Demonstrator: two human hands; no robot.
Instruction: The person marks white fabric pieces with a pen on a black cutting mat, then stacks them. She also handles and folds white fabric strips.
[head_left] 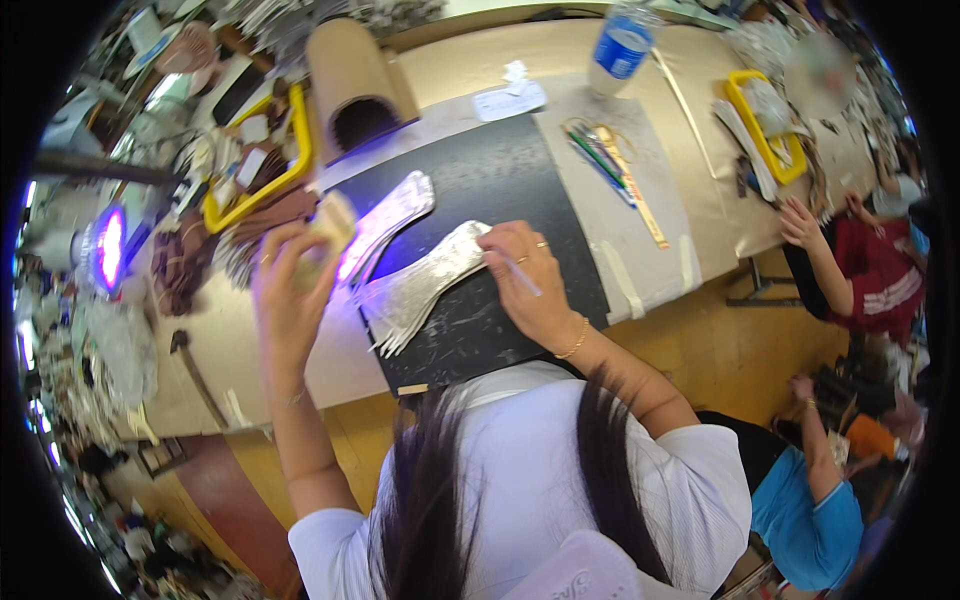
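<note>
Two stacks of thin, pale, silvery cut pieces lie on a black board (pixel 520 180). The nearer stack (pixel 430 280) is narrow in the middle and its lower-left ends fan out. The farther stack (pixel 385 225) glows violet under a lamp. My right hand (pixel 525 280) has its fingertips on the upper right end of the nearer stack, and a thin whitish stick (pixel 523 276) pokes out between its closed fingers. Left of the board, my left hand (pixel 290 265) is raised, fingers curled round a pale tan block (pixel 335 225), blurred by motion.
A violet lamp (pixel 110 248) stands at the left. Beyond the board are a brown cardboard tube (pixel 345 60), a yellow basket (pixel 302 130) and a water bottle (pixel 618 50). Pens (pixel 600 165) and a wooden ruler (pixel 645 205) lie right. Co-workers sit at the right.
</note>
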